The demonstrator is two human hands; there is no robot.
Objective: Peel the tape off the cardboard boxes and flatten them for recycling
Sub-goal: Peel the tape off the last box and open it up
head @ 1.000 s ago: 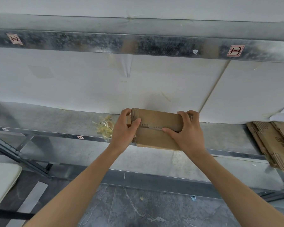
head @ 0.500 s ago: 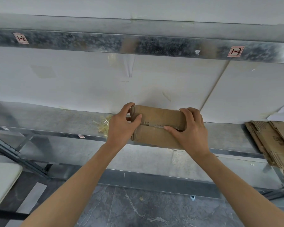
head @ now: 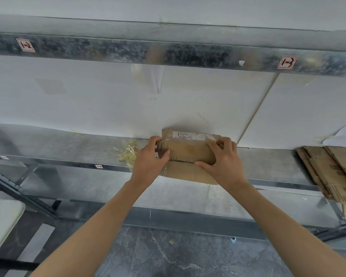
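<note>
the cardboard box (head: pixel 188 152) sits on the metal shelf (head: pixel 68 144) near its front edge, right under the person's view. both hands are clamped on it. the left hand (head: pixel 150 158) grips the left end, fingers curled behind the end and thumb on the front face. the right hand (head: pixel 222 158) grips the right end, fingers hooked over the top far edge and thumb pressed along the seam.

compared with half a second ago, the box has turned toward the person: a top face with a white label (head: pixel 188 135) now shows, where only two plain brown faces met at the seam before. the lower panel now lies flatter and sticks out over the shelf's front edge. both hands sit a little higher on the box than they did.

a wad of clear tape (head: pixel 127 154) lies on the shelf just left of the left hand, as before. a stack of flattened cardboard (head: pixel 332 172) lies well apart at the right end of the shelf, unchanged.
</note>
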